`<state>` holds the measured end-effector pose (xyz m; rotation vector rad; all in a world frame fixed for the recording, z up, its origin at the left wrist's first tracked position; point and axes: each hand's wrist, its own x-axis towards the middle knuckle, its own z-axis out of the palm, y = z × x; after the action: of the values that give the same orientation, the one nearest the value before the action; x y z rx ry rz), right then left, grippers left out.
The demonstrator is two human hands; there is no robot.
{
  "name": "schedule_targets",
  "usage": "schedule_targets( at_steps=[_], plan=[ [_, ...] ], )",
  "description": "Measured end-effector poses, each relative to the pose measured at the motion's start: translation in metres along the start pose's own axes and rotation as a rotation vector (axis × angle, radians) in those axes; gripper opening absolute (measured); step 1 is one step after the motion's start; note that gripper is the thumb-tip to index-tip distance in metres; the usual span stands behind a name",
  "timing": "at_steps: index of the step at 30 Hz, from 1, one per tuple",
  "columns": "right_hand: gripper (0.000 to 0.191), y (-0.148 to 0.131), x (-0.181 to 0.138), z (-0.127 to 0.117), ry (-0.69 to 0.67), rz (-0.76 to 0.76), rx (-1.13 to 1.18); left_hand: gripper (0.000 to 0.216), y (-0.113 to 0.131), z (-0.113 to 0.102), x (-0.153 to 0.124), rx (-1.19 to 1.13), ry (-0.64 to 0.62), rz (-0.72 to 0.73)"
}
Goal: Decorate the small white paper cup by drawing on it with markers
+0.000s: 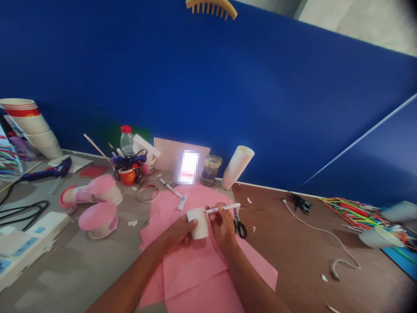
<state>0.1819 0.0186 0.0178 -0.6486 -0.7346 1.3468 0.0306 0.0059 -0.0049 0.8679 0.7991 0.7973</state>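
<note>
A white paper cup stands upright in the grip of my left hand, whose thumb presses on its side. My right hand is closed around a white marker pen. The pen lies nearly level, with its tip at the cup's right side near the rim; whether it touches is too small to tell. Both hands are over overlapping sheets of pink paper. Black-handled scissors lie just right of my right hand, partly hidden by it.
A lit phone screen, a glass jar and a leaning cup stack stand behind. Pink-topped cup pieces, a glue gun and a power strip are left. A white cable and colourful sticks lie right.
</note>
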Motion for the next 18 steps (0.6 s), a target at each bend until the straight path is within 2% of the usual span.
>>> schedule_targets(
  at_steps=[6, 11, 18],
  plan=[
    [0.020, 0.0037, 0.0010, -0.0048, 0.017, -0.018, -0.010, 0.074, 0.0033, 0.0029, -0.0018, -0.009, 0.010, -0.019],
    [0.017, 0.0040, -0.0008, -0.0063, -0.021, -0.028, -0.020, 0.071, 0.0045, 0.0037, -0.0015, 0.001, 0.027, -0.043],
    [0.019, 0.0087, -0.0056, -0.0028, 0.000, -0.099, -0.083, 0.071, 0.0079, 0.0053, -0.0043, -0.009, 0.003, -0.039]
  ],
)
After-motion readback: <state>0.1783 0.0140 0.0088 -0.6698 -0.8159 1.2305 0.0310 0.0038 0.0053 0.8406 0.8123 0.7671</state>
